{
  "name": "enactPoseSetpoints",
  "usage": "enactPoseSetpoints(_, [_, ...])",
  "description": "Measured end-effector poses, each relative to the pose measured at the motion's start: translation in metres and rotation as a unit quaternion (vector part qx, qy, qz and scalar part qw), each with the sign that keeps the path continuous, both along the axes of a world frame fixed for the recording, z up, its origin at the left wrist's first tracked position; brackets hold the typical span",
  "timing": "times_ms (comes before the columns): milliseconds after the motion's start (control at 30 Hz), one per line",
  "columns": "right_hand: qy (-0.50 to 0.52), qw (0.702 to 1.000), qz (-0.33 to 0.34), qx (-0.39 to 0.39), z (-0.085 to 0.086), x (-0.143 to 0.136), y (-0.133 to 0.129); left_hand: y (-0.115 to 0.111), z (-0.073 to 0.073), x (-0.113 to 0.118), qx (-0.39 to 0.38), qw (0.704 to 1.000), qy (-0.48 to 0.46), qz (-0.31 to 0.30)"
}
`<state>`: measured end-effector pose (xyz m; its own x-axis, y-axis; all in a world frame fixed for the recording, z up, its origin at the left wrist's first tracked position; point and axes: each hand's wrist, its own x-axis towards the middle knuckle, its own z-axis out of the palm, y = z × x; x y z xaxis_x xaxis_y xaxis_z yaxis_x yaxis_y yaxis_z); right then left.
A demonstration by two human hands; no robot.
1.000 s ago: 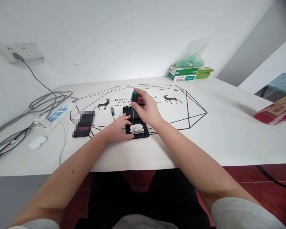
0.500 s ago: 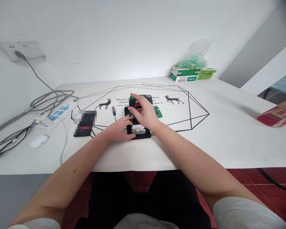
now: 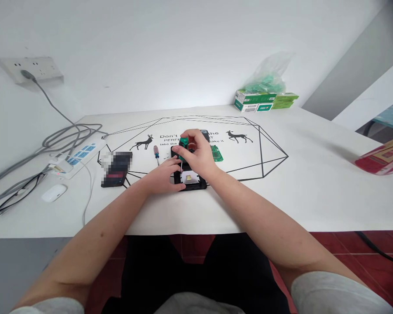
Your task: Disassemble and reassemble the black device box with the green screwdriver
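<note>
A black device casing [image 3: 199,185] lies on the printed white table mat, with a silvery panel [image 3: 190,177] and a small yellowish piece inside it. My right hand [image 3: 199,155] is closed around the green and black handle of a screwdriver [image 3: 184,143], whose thin shaft points down at the casing's left side. My left hand [image 3: 163,176] grips the left edge of the casing, fingertips close to the shaft. Behind my right hand a green circuit board [image 3: 217,153] and a dark part [image 3: 204,134] show partly. The screwdriver's tip is too small to make out.
Left of my hands lie a second screwdriver [image 3: 156,152], tiny screws, a blurred dark phone [image 3: 119,169], a white case [image 3: 54,193], glasses [image 3: 18,196] and a power strip [image 3: 81,158] with cables. Green boxes [image 3: 255,97] stand at the back; a red package [image 3: 383,159] is far right.
My right fingers have shifted on the screwdriver, and its handle is slightly lower and more to the right. My left hand has barely moved on the casing.
</note>
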<state>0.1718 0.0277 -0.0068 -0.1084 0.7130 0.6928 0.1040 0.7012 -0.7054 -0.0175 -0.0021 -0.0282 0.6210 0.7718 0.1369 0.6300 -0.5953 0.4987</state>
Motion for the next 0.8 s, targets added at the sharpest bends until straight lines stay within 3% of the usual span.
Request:
enactPoseSetpoints(400, [0.055, 0.981, 0.174, -0.070, 0.003, 0.005, 0.000, 0.004, -0.004, -0.004, 0.019, 1.000, 0.009, -0.007])
enactPoseSetpoints(600, [0.051, 0.965, 0.220, -0.133, 0.001, 0.008, 0.001, 0.003, -0.005, -0.004, 0.009, 1.000, 0.024, 0.008])
enactPoseSetpoints(667, [0.046, 0.972, 0.203, -0.109, 0.001, 0.008, 0.003, 0.002, -0.006, -0.005, 0.006, 1.000, 0.026, 0.010])
enactPoseSetpoints(800, [0.004, 0.996, 0.091, -0.012, 0.002, 0.011, 0.007, 0.003, -0.007, -0.006, -0.006, 1.000, 0.026, 0.013])
